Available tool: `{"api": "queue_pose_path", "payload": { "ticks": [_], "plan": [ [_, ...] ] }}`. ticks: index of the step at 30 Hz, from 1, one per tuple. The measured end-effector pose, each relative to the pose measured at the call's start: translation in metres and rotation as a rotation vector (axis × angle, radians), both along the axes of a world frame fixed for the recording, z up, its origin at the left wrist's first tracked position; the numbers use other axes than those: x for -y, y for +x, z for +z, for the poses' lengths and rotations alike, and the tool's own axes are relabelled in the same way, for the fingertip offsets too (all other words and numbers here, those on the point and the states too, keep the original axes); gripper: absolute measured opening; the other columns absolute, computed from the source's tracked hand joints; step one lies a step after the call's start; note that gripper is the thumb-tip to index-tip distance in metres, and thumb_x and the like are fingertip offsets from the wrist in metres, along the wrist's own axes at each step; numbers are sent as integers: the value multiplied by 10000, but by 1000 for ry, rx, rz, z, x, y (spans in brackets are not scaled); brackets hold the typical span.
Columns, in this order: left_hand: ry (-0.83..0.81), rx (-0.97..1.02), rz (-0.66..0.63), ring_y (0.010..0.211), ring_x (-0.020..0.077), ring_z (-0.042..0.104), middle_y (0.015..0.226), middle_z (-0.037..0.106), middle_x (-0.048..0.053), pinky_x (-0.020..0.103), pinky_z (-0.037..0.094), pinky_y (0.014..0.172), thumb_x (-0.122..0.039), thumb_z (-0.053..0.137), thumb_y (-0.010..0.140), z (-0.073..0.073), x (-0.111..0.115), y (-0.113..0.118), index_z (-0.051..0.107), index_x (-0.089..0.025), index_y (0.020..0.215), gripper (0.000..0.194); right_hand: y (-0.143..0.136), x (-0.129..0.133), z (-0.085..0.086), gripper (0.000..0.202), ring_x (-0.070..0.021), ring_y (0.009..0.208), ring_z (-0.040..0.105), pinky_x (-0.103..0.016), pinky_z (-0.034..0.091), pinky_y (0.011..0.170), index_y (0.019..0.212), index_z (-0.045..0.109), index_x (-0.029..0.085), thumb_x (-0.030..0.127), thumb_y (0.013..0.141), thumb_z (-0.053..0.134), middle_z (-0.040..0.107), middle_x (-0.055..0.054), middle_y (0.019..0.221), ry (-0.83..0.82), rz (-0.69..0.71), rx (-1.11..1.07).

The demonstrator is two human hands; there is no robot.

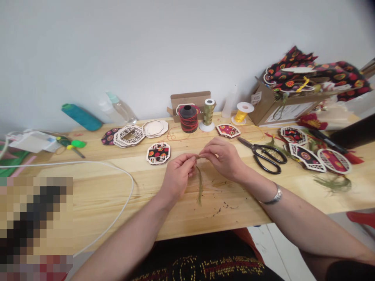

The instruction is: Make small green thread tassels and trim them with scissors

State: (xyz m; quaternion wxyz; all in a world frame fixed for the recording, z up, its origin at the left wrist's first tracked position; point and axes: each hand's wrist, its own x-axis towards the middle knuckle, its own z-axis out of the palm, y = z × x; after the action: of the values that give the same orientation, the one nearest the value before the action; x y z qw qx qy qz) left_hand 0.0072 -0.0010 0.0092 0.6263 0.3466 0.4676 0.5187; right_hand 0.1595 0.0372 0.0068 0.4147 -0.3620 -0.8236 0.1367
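A thin bundle of olive-green thread, like a tassel (200, 187), hangs from between my two hands over the front of the wooden table. My left hand (181, 171) pinches it near the top. Close beside it, my right hand (222, 158) is closed in a pinch at the same upper end; the fingertips nearly meet there. What exactly lies between the fingertips is too small to make out. Behind the left hand lies an octagonal fabric-and-wood ornament (158, 153). Black-handled scissors (265, 154) rest to the right of my right hand.
Red thread (189, 119), green-gold thread (209, 115) and a yellow ribbon spool (241, 113) stand along the wall. Finished-looking ornaments (334, 160) lie at right, near a cardboard box (281, 105) of patterned cloth. A white cable (129, 177) curves across the left side.
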Motion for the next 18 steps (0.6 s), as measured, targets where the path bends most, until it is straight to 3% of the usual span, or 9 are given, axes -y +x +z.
{"api": "queue_pose_path", "payload": {
  "ticks": [6,18],
  "plan": [
    [29,-25,-29,488,49,343,546,457,-28,202,237,459,-225,646,717,-3,0,-1,681,-128,722,103,0,0,0,147,-162,691,546,-297,432,656,730,674,137,176,836,580,650,-73,711,67,12,40],
    [14,-46,-33,491,54,339,547,459,-23,208,227,457,-226,650,703,-1,0,0,709,-129,748,122,-1,2,4,138,-171,736,517,-302,417,677,746,593,160,142,851,504,600,-66,754,-10,38,71]
  ]
}}
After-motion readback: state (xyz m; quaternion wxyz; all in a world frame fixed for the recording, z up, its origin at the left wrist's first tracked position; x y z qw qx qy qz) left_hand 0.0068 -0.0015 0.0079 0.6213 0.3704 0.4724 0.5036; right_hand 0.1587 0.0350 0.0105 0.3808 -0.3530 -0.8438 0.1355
